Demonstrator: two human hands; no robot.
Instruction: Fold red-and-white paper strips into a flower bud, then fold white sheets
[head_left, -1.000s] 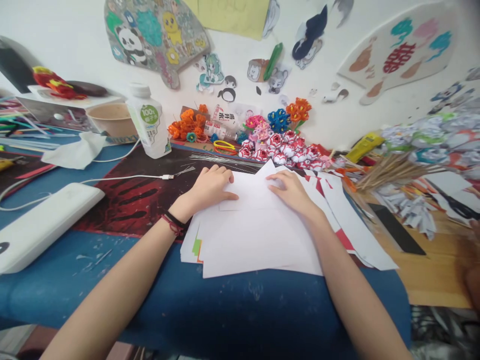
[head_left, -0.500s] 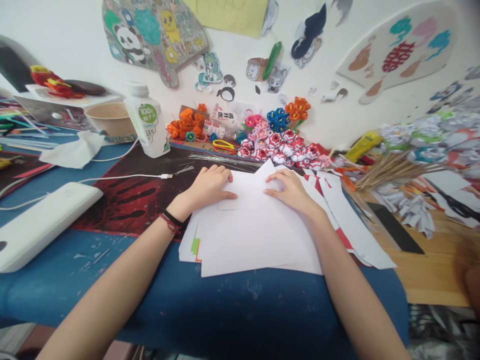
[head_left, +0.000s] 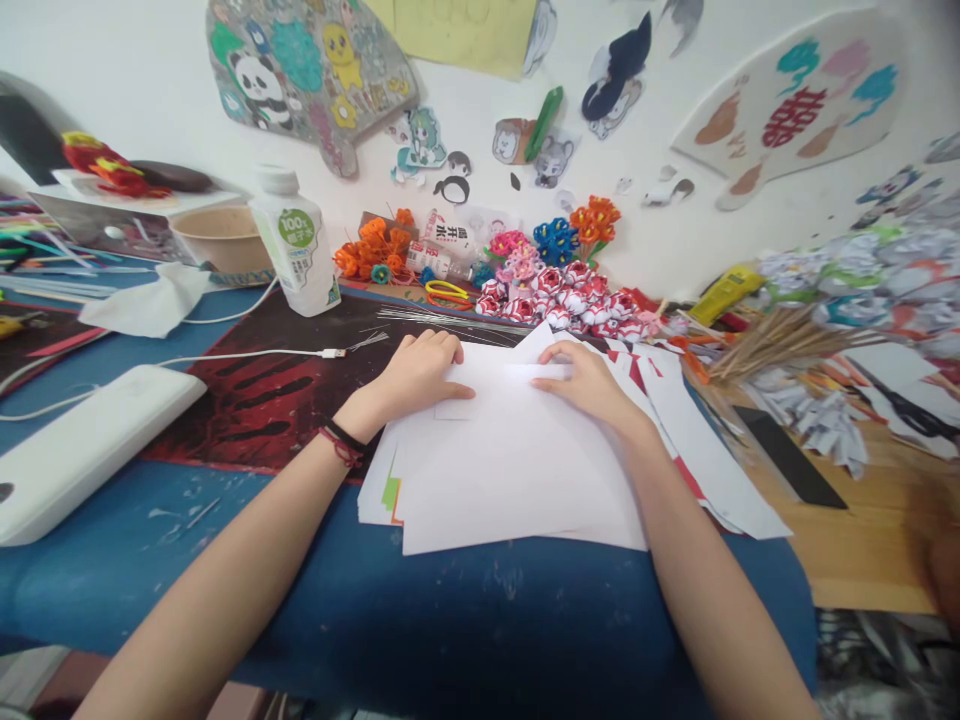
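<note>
A pile of white paper sheets (head_left: 517,480) lies in front of me, edges uneven, green and orange bits showing at its left side. On top is a smaller piece of white paper (head_left: 487,390), hard to tell apart from the sheets below. My left hand (head_left: 424,375) holds its left end, fingers curled and thumb flat on it. At the other end, my right hand (head_left: 581,380) has thumb and forefinger around the paper's edge, which looks slightly raised or folded. Another white corner sticks up behind it.
Thin wires (head_left: 457,322) and red-white paper flowers (head_left: 577,295) lie behind the pile. A white bottle (head_left: 295,245), a white power bank (head_left: 94,445) and a cable (head_left: 255,353) are to the left. Paper strips (head_left: 712,450) and scissors (head_left: 911,405) are at right.
My right hand has shifted slightly right, and a raised, bright paper edge now shows between its thumb and forefinger. My left hand stays almost where it was.
</note>
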